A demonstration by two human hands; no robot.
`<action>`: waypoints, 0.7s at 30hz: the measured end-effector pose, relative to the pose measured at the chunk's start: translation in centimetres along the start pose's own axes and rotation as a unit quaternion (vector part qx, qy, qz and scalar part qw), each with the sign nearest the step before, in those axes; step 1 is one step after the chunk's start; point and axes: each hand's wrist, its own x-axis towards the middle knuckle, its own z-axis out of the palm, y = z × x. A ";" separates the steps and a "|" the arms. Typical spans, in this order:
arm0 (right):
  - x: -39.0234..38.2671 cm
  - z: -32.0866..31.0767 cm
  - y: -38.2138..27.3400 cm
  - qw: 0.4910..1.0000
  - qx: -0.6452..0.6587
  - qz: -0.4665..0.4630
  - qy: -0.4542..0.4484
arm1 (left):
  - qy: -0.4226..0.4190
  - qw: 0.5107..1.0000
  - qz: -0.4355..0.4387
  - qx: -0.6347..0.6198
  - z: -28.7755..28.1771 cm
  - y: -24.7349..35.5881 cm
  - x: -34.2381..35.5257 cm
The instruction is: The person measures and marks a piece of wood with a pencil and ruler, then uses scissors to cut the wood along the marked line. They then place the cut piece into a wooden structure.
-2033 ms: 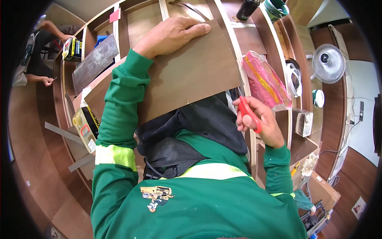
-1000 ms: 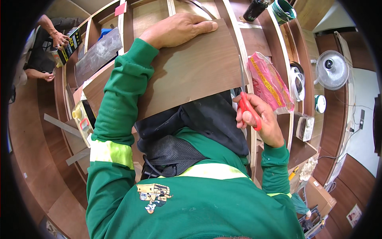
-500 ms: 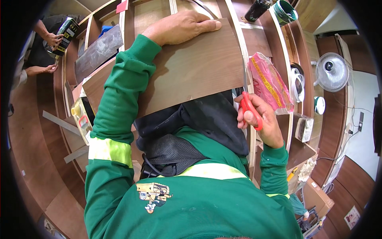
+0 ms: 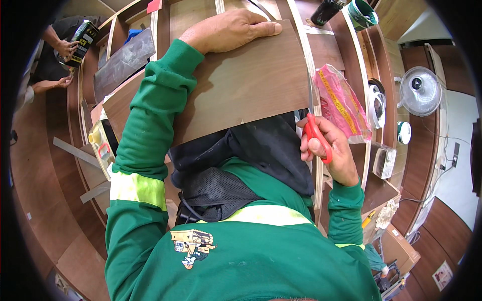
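A brown wood-grain sheet (image 4: 241,85) lies slantwise in front of my body over a wooden frame. My left hand (image 4: 233,31) grips its far edge, the thumb lying on the top face and the other fingers bent over the edge, partly hidden. At the sheet's right edge, my right hand (image 4: 329,145) is closed around red-handled scissors (image 4: 317,138). Their metal blades point away from me along that edge, and I cannot tell whether they bite into it. Just right of the blades is a crumpled pink plastic bag (image 4: 344,103).
On the frame (image 4: 361,75) stand a dark bottle (image 4: 326,12) and a green-smeared tub (image 4: 361,15). White rolls of edging (image 4: 376,105) sit at the right, near a fan (image 4: 419,84). A yellow-capped container (image 4: 101,143) is by my left arm. Far left, another person's hands (image 4: 65,48) hold a dark can (image 4: 83,42).
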 end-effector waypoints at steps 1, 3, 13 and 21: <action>0.0 0.0 0.0 1.000 0.000 0.000 0.000 | 0.004 1.000 0.002 0.001 0.1 -0.1 0.0; 0.0 0.0 0.1 1.000 0.001 0.000 0.000 | 0.004 1.000 0.005 0.001 0.1 -0.2 0.1; -0.2 0.0 0.0 1.000 0.001 0.006 0.001 | 0.012 0.999 0.044 0.006 0.3 -0.7 0.5; 0.0 0.0 0.1 1.000 0.000 0.006 0.002 | -0.001 0.999 0.047 -0.008 0.1 -0.5 0.4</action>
